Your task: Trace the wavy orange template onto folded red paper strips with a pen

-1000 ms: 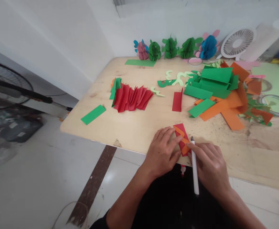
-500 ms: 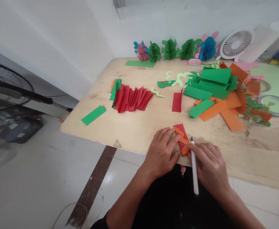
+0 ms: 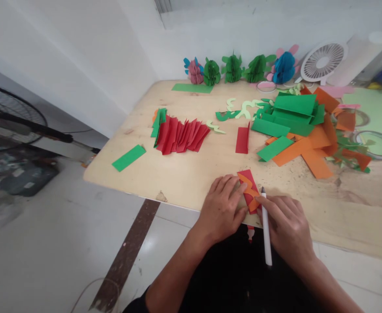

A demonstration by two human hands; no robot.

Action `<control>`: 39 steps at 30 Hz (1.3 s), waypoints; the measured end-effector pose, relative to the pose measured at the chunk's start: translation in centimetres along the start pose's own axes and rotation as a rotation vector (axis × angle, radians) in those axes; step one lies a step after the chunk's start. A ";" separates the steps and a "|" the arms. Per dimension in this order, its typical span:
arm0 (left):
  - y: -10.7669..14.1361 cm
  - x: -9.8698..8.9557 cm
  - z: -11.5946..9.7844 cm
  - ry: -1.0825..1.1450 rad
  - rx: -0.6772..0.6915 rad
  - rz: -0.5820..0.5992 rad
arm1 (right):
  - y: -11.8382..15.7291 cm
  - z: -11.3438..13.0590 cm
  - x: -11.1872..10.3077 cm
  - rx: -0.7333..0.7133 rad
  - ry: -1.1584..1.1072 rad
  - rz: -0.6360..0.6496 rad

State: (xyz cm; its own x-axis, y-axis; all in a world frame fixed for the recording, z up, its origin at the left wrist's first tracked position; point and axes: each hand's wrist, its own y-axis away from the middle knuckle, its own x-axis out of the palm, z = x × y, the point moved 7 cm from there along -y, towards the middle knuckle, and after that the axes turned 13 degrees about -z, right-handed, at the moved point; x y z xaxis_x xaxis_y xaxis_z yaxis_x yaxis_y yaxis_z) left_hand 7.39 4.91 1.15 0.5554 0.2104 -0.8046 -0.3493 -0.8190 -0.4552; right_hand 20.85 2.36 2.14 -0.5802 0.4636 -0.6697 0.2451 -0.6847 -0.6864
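At the table's front edge lies a red paper strip (image 3: 248, 174), with a wavy orange paper cutout (image 3: 251, 191) on top of it. My left hand (image 3: 222, 208) comes from the left and holds the two papers down with its index finger and thumb. My right hand (image 3: 287, 221) grips a white pen (image 3: 266, 234), dark tip pointing away from me. Its index fingertip touches the cutout's right side. The fingers under the pen are partly hidden.
Red folded papers (image 3: 182, 135) stand in a row to the left, near a green strip (image 3: 129, 158). Green folded papers (image 3: 293, 111) and orange strips (image 3: 318, 158) are heaped right. Behind are honeycomb paper figures (image 3: 232, 68) and a small white fan (image 3: 324, 61).
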 end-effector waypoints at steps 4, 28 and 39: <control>-0.1 0.0 0.0 -0.006 0.006 0.011 | 0.0 0.0 0.0 0.000 -0.001 -0.003; 0.1 0.2 0.2 -0.003 -0.009 0.016 | 0.1 -0.2 0.1 0.003 0.005 0.011; 0.0 0.1 0.4 0.047 -0.036 -0.008 | 0.1 -0.2 0.1 0.006 -0.002 0.009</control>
State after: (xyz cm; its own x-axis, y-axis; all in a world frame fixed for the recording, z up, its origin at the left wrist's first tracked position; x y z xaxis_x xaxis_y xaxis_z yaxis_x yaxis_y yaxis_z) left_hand 7.16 5.11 0.88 0.5934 0.1920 -0.7817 -0.3178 -0.8364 -0.4466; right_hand 20.99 2.42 1.98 -0.5798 0.4560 -0.6752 0.2453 -0.6925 -0.6784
